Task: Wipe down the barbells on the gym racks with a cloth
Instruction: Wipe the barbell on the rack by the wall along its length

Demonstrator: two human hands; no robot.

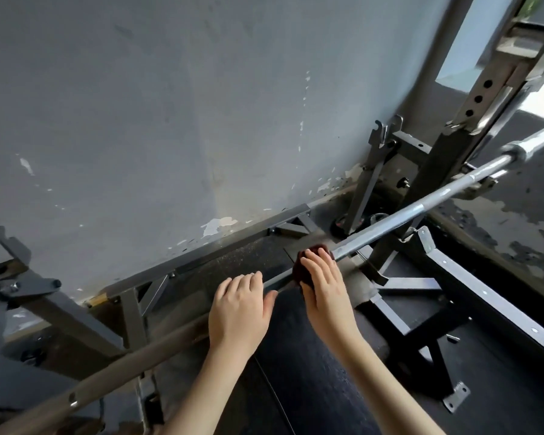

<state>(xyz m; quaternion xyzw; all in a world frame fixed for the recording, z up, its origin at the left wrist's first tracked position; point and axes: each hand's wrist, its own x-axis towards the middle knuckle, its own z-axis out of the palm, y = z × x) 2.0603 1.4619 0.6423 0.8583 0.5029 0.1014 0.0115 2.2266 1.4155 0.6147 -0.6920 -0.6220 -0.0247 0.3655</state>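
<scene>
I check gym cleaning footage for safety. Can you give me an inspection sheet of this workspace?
surface: dark floor, worn in patches.
job's things: barbell rests on the rack; dark red cloth wrapped round the barbell.
clutter: small loose piece on the floor by the rack's foot, too small to name.
grippers: left hand grips the bare barbell; right hand holds the cloth round it.
cables: nothing seen.
surroundings: grey wall with flaking paint, behind the rack.
</scene>
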